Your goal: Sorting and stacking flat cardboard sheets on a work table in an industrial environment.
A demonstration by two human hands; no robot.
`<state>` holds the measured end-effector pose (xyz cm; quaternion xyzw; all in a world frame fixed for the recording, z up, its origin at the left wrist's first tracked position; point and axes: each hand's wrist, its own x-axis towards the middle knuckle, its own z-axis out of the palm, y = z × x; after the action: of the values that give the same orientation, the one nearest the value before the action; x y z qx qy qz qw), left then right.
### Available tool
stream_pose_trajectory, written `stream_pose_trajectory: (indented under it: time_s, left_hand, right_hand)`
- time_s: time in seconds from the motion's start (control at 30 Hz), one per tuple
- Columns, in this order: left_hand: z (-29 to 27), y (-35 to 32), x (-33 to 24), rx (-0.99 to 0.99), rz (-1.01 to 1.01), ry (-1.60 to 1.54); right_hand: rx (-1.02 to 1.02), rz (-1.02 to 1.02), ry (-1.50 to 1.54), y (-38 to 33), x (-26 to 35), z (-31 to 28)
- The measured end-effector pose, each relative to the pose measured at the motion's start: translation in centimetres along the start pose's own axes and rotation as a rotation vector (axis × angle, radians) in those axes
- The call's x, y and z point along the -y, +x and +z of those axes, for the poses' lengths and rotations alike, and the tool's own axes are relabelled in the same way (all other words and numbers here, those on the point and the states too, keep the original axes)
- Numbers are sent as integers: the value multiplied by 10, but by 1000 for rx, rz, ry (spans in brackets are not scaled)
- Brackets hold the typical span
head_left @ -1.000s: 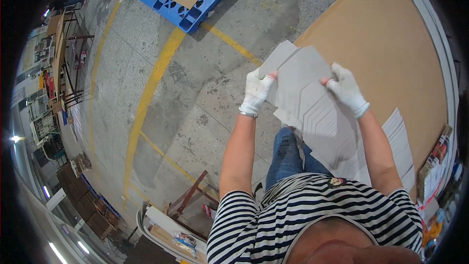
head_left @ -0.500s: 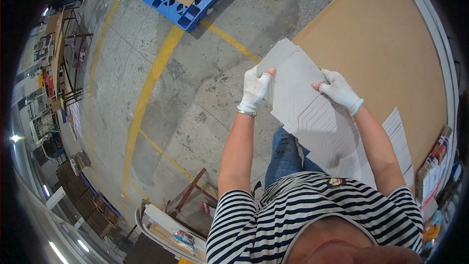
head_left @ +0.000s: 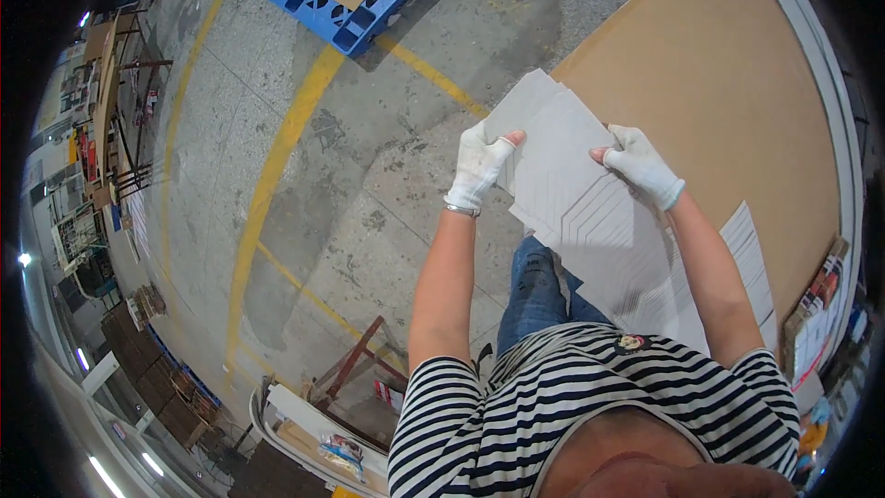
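A fanned stack of whitish cardboard sheets (head_left: 576, 184) lies between my hands, its upper end tilted out over the floor. My left hand (head_left: 481, 164), in a white glove with a bare thumb tip, grips the stack's left edge, thumb on top and fingers hidden underneath. On the opposite edge my right hand (head_left: 638, 166), gloved the same way, holds on with its thumb over the top sheet. The sheets overlap in stepped layers toward my body. More layered white sheets (head_left: 749, 254) rest on the brown board beyond my right forearm.
A brown board-topped table (head_left: 728, 120) stands to my right. At the far side a blue pallet (head_left: 346, 23) carries cardboard stacks. Yellow lines (head_left: 277, 175) cross the concrete floor. A reddish metal frame (head_left: 355, 364) and a white-edged cart (head_left: 318, 424) stand at lower left.
Both hands keep hold of the stack. The view shifts very slightly; otherwise hands and sheets stay nearly in place.
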<state>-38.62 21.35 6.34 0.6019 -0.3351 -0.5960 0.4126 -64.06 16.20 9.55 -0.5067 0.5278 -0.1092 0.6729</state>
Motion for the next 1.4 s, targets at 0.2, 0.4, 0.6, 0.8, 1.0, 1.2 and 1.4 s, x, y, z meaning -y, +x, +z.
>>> stream_pose_trajectory:
  time_s: [0.2,0.4,0.6,0.8,1.0,1.2,1.4]
  left_hand:
    - [2,0,0,-89,50,49]
    - [3,0,0,-89,48,26]
    - [3,0,2,-96,60,5]
    - [4,0,0,-75,59,7]
    - [-1,1,3,-41,19,-15]
    - [0,0,0,-44,30,-5]
    - [0,1,1,-53,24,20]
  right_hand:
    - [-371,-126,-367,-31,6,5]
    - [-488,-214,-387,-55,18,16]
    - [-418,-77,-324,-56,15,13]
    - [-375,-134,-295,-39,6,17]
    - [-346,-167,-410,-29,-4,17]
    - [-348,-175,-546,-32,0,18]
    - [-359,-266,-598,-23,-6,14]
